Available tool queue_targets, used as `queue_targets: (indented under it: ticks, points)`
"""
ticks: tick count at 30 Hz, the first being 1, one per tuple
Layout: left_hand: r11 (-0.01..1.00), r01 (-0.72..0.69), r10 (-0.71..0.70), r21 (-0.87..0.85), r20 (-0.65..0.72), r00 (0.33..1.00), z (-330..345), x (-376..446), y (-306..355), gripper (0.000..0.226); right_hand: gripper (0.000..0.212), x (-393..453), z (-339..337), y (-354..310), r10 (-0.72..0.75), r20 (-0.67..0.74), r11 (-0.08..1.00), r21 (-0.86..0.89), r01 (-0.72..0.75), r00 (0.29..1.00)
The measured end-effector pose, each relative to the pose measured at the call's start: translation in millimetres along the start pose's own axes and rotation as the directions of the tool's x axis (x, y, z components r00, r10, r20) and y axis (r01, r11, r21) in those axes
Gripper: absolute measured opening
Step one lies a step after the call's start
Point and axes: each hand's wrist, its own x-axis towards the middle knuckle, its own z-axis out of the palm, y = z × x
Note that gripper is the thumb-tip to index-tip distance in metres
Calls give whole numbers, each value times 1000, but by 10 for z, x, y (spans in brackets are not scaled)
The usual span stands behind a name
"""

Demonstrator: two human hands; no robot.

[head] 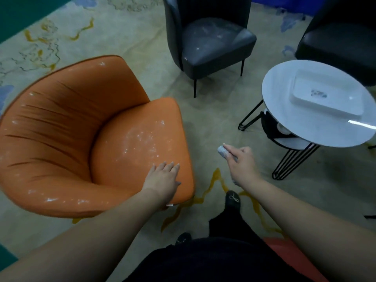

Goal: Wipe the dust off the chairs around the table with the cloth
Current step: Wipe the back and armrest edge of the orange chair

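Note:
An orange armchair (61, 127) stands at the left, its seat cushion speckled with white dust. My left hand (162, 178) rests flat on the front edge of that seat, fingers straight. My right hand (241, 162) hovers over the carpet to the right of the chair and grips a bunched grey-white cloth (222, 152), which pokes out past the fingers. A dark grey chair (211, 41) with dust marks on its seat stands at the back. Another dark chair (341, 43) is at the far right.
A round white table (284, 127) on black wire legs stands at the right, carrying a white rectangular tray (325, 94). Patterned beige carpet (203, 123) covers the floor between the chairs. My feet in dark shoes (233, 200) stand just in front of the orange chair.

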Motion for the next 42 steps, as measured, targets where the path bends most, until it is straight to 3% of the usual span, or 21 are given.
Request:
queue_targets:
  ticks: [5, 14, 19, 25, 36, 42]
  points:
    - [996, 69, -70, -57, -20, 997, -187, 558, 178, 61, 26, 779, -164, 44, -9, 101, 1000, 6, 8, 995]
    - [914, 311, -316, -261, 21, 948, -557, 1227, 458, 60, 29, 2032, -319, -157, -154, 309, 979, -80, 188, 938]
    - [798, 482, -489, -362, 78, 869, -596, 1147, 290, 58, 31, 2408, -51, -506, -208, 421, 955, -106, 275, 883]
    - [737, 560, -578, -378, 76, 813, -584, 1196, -171, 58, 29, 2747, 506, -992, -276, 516, 922, -95, 374, 811]
    - [548, 698, -749, -460, 100, 655, -543, 1277, -919, 60, 32, 3157, 1530, -1768, -402, 649, 845, -9, 535, 646]
    - [363, 786, -825, -501, 219, 520, -448, 1275, -1096, 60, 32, 3324, 2145, -2134, -428, 777, 776, 54, 628, 462]
